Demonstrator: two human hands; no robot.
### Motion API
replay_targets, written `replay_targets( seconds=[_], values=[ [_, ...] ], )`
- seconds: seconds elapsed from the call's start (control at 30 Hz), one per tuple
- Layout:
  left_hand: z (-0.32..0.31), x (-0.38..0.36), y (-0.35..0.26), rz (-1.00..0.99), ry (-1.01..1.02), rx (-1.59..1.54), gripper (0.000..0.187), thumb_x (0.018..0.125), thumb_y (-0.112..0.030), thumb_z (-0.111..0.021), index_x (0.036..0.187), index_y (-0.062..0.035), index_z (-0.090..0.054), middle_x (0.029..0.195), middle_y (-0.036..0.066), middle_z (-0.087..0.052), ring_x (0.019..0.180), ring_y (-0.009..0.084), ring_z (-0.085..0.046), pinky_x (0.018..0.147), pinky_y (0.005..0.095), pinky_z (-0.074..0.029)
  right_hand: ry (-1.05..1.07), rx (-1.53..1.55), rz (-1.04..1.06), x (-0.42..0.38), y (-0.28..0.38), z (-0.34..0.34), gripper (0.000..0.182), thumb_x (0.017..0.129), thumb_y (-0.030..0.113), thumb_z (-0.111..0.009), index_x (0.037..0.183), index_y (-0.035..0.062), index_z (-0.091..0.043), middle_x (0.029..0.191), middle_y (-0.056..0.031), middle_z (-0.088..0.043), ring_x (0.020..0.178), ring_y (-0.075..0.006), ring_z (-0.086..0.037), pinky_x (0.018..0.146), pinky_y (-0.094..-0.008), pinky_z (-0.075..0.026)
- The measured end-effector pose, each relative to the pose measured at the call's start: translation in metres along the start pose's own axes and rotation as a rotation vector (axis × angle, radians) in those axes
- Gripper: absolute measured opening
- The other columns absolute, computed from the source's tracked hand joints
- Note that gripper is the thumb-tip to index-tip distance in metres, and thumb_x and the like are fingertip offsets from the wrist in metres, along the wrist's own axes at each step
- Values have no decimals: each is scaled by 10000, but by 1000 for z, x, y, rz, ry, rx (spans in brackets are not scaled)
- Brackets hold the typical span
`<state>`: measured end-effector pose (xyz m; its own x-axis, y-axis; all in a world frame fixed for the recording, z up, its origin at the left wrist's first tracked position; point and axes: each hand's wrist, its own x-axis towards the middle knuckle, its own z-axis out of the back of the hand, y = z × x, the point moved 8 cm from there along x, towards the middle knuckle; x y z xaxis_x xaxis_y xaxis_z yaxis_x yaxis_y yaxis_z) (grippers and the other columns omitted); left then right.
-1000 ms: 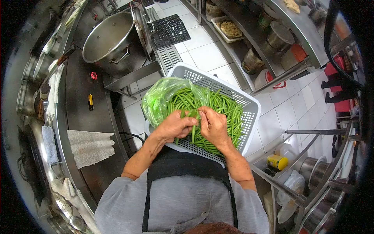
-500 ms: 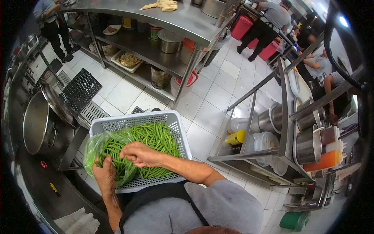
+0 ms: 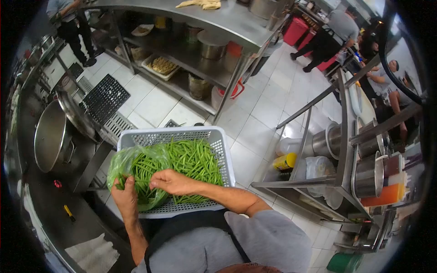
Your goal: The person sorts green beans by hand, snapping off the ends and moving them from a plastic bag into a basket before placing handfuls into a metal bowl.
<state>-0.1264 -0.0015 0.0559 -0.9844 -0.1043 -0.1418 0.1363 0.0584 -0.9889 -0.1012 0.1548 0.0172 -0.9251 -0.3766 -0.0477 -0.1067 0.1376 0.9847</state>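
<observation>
A light grey perforated basket (image 3: 227, 157) stands in front of my body. Many green beans (image 3: 195, 159) fill it, some inside a clear green-tinted plastic bag (image 3: 119, 160) at its left. My left hand (image 3: 125, 195), at the basket's left edge, is closed on green beans, with tips showing above the thumb. My right hand (image 3: 172, 182) is over the bag's right part, its fingers pinched at a green bean that stretches toward my left hand.
A large steel pot (image 3: 50, 136) stands at left, near a yellow-handled tool (image 3: 69, 213) and a white cloth (image 3: 93, 255). Steel shelving (image 3: 246, 22) is ahead; a metal rack (image 3: 300, 183) with pots is at right. Several people work farther back, one standing upper right (image 3: 334, 36).
The whole view has shifted, so the basket and surroundings appear farther right. My right hand's fingers have drawn together at the bean. My left hand keeps its hold.
</observation>
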Motion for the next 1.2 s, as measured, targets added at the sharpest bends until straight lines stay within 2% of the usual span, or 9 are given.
replay_targets(
  seconds=[0.1,0.27,0.4,0.47,0.57,0.67,0.87,1.1,1.2],
  values=[
    [-5,-2,-1,69,72,16,168,886,-173,-686,926,-40,-590,660,-75,-475,504,15,-374,439,192,-256,78,-88,-76,-2,0,2,250,995,200,-511,974,-15,-638,893,-38,-654,856,-102,-578,785,-264,-474],
    [-6,-6,6,79,46,11,165,881,-162,-689,951,-41,-602,652,-74,-481,481,15,-369,421,192,-259,40,-177,24,-5,13,7,251,992,201,-519,972,-16,-643,744,-6,-607,680,-73,-502,608,-263,-436],
    [-6,-12,6,134,106,-136,172,884,-141,-678,991,-35,-595,661,-70,-489,473,12,-376,413,187,-273,93,-126,-140,-8,8,1,226,960,171,-532,937,-13,-661,750,-57,-636,697,-99,-557,643,-274,-467],
    [-6,-15,6,149,85,-162,170,888,-137,-673,995,-33,-592,663,-70,-491,471,10,-377,412,186,-276,72,-174,-103,-10,16,1,238,996,195,-519,997,-3,-652,737,41,-556,639,-28,-436,550,-214,-368],
    [-9,-17,5,156,86,-205,155,897,-119,-654,1010,-32,-591,676,-65,-504,483,4,-391,411,184,-289,77,-19,-9,-14,25,-8,237,997,197,-521,1016,-1,-651,753,44,-557,637,-25,-430,547,-213,-360],
    [-2,-22,4,181,71,-201,129,906,-110,-642,1004,-37,-602,699,-62,-519,497,5,-391,425,183,-298,4,-115,-115,-17,28,-3,203,975,159,-546,1012,-7,-657,742,7,-590,656,-54,-482,571,-240,-413],
    [-10,-21,4,41,166,-219,128,915,-130,-653,978,-25,-616,862,-24,-611,788,44,-532,697,210,-449,-68,-291,-86,-22,37,1,231,986,187,-539,992,-18,-647,739,37,-551,633,-28,-411,544,-214,-347],
    [-18,-29,-4,-39,141,-58,123,889,-115,-673,970,-37,-623,786,-22,-597,669,48,-514,597,200,-414,-288,-259,-50,-26,23,13,158,920,97,-545,832,-11,-619,602,23,-501,539,-53,-399,477,-255,-340],
    [-28,-41,-28,-355,218,211,136,838,-41,-684,955,-1,-627,903,95,-659,888,141,-600,824,280,-463,-371,-369,46,-24,26,21,146,915,91,-549,816,-3,-599,593,41,-475,539,-37,-396,476,-242,-337]
  ],
)
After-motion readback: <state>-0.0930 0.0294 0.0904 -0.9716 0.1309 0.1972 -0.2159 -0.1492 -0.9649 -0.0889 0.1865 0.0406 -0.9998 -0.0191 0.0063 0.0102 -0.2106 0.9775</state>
